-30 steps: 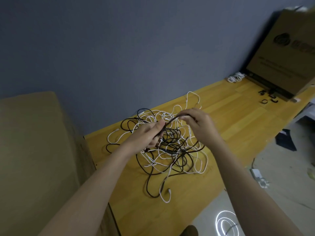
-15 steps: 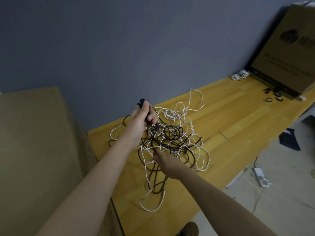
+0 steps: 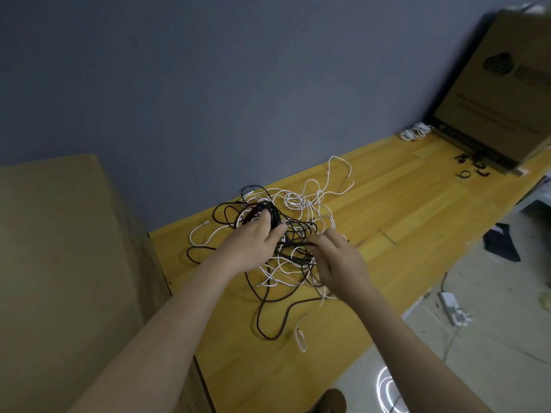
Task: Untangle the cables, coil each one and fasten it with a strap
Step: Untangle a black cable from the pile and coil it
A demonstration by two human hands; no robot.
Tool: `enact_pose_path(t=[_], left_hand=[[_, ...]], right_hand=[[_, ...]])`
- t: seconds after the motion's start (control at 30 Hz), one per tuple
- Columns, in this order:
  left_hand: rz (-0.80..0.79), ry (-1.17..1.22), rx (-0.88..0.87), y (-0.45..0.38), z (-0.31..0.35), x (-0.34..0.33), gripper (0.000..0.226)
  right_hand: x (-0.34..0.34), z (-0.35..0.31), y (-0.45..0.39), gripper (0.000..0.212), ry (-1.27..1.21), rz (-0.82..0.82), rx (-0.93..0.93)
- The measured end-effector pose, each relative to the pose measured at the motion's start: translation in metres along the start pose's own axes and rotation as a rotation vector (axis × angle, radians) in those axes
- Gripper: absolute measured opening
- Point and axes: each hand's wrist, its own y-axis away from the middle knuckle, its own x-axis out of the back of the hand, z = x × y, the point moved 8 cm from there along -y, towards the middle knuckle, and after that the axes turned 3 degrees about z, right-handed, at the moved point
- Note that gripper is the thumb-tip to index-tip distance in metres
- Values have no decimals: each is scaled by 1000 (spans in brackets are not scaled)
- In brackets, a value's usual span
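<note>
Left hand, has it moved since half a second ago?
Yes. The left hand has come down from its raised position onto the cable tangle on the wooden table.

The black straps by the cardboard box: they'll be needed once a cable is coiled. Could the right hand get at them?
Probably yes: bare table lies between the right hand and the black straps, but it pinches the cable tangle.

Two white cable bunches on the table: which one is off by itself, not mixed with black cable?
The small white bundle at the far end, beside the cardboard box. The other white cable is knotted with black cable under both hands.
</note>
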Motion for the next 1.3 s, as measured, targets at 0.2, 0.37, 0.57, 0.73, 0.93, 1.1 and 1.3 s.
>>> enact_pose_path(t=[0.2,0.37,0.57,0.73,0.93,1.1,1.3], left_hand=[[-96,192,0,3,1,2,78],[-143,483,-94,5,19,0,72],[-6,623,-61,-2,7,6,46],[257,338,21,-3,-13,26,65],[271,275,32,-7,-16,26,59],[113,446,6,-4,-3,9,50],[-52,859,-60,3,14,6,42]], right_hand=[[31,49,-28,13,-13,82,-111],[-3,74,-23,19,225,-131,-205],[-44,97,-10,22,-70,-291,-618],[11,84,-37,18,-167,94,-576],[73,13,-89,20,181,371,56],[58,47,-88,26,55,383,-240],[-16,74,-100,21,-474,136,-457]])
